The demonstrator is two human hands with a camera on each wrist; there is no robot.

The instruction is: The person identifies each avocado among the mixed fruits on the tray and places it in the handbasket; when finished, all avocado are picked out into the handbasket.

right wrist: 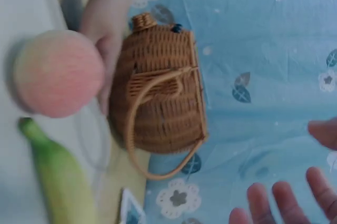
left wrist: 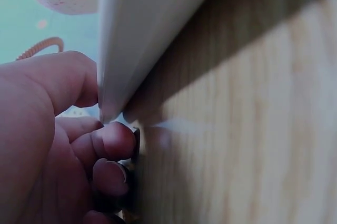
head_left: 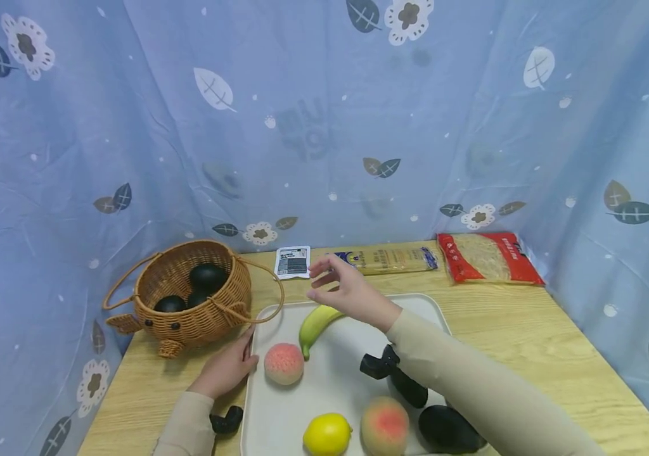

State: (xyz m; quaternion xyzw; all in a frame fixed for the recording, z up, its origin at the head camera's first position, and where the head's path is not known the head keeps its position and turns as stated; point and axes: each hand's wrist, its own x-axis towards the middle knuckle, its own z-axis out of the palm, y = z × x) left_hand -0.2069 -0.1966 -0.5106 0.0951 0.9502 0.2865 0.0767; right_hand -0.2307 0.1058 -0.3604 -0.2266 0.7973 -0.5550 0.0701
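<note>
My left hand (head_left: 224, 367) grips the left rim of a white tray (head_left: 267, 411); in the left wrist view its thumb (left wrist: 73, 76) lies against the tray wall, fingers curled beside it. Over the tray's far side hovers my right hand (head_left: 350, 288), fingers spread and holding nothing. A banana (head_left: 315, 326) lies below it, partly covered by the hand. Beside the banana sits a pink peach (head_left: 284, 363). Nearer to me in the tray are a lemon (head_left: 327, 434), a larger peach (head_left: 385, 425) and dark avocado-like items (head_left: 449, 429), partly hidden by the right sleeve.
A wicker basket (head_left: 193, 329) with two loop handles stands left of the tray, holding several dark oval items (head_left: 208, 277). Along the back lie a small white packet (head_left: 293, 262), a long yellow noodle packet (head_left: 393, 259) and a red bag (head_left: 490, 258). A blue curtain (head_left: 324, 126) encloses the table.
</note>
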